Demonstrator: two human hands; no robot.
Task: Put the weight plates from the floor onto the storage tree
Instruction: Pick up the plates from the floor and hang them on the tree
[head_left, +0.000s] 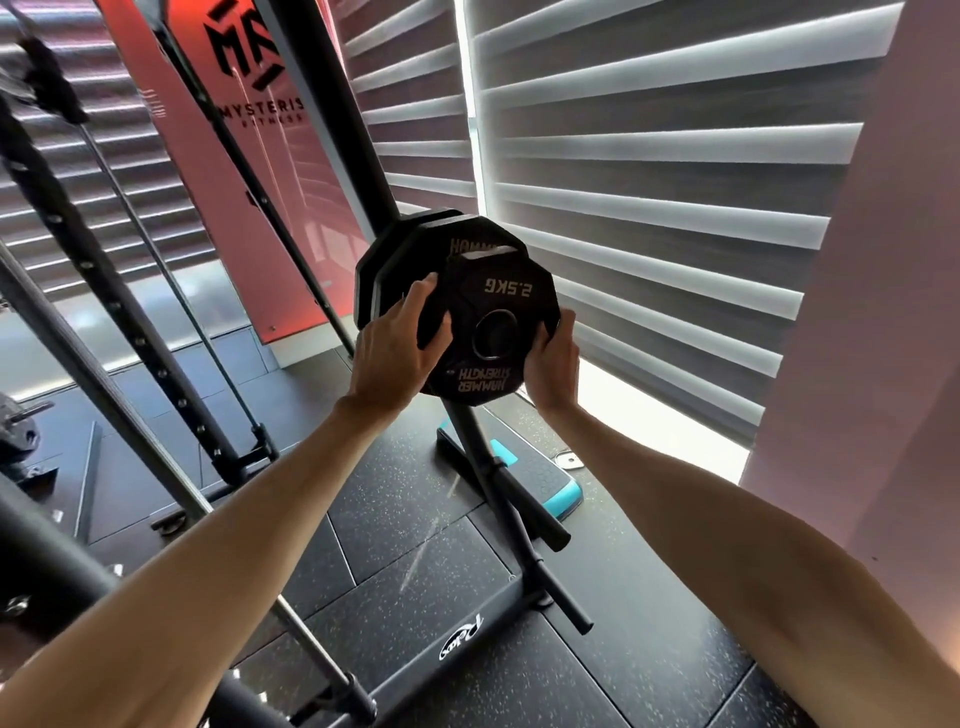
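The small black twelve-sided rubber weight plate (506, 312) is held at chest level, clear of the speckled black rubber floor (405, 545). It is gripped on opposite edges. The left hand (395, 353) is curled over the left rim, with fingers across the face. The right hand (553, 364) is wrapped around the lower right rim.

The plate is presented face-on. Its bore axis is directed away from the person, towards the larger black plates (415, 249) hung on the upper part of the black steel storage tree (470, 441). The small plate is seen directly in front of those plates and overlaps them. The upper peg is hidden, so it cannot be told whether the bore is yet threaded on. Both hands are equally near, and a straight push along the bore axis is judged to be required. Two lower pegs (524, 509) are seen bare.

Markings are read upside down on the held plate: "2.5KG" and "HAMMER STRENGTH". "HAMM" is partly visible on the plate behind. "MYSTERIS" above "FITNESS" is read on the red banner (234, 156), with its right edge cut off. A white script logo is noted on the tree's base (415, 654), but it is not reliably legible.
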